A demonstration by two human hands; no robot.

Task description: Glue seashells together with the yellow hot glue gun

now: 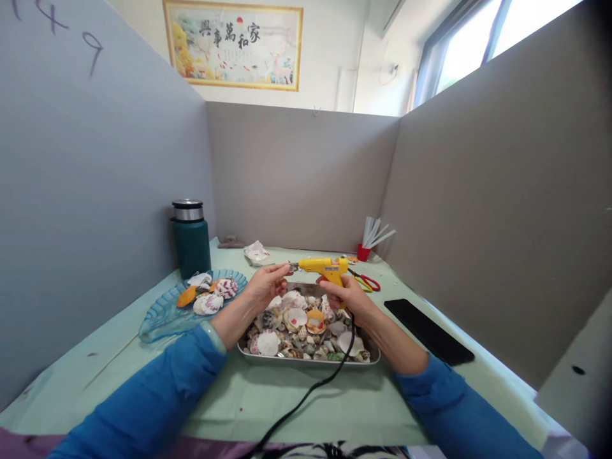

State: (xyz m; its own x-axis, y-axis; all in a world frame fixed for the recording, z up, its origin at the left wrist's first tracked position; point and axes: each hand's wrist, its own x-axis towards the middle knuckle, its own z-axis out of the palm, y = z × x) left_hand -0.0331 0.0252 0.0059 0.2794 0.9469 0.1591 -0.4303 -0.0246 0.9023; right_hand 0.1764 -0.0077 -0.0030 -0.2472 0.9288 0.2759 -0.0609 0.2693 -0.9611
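Note:
My right hand (345, 295) is closed around the handle of a yellow hot glue gun (318, 264), its nozzle pointing left. My left hand (268, 287) pinches a small greyish piece, perhaps a shell (292, 267), right at the nozzle tip; its exact kind is too small to make out. Both hands are raised over a metal tray (306, 361) full of mixed seashells and snail shells. From the gun's handle a black cord (329, 377) runs down across the tray's front rim toward me.
On the left, a blue glass plate (160, 319) holds several scallop shells, with a green bottle (191, 245) behind it and a thin stick (111, 360) in front. Glue sticks stand in a red cup (364, 253). Scissors (367, 282) and a black phone (428, 330) lie right. Grey partitions (306, 178) enclose the table.

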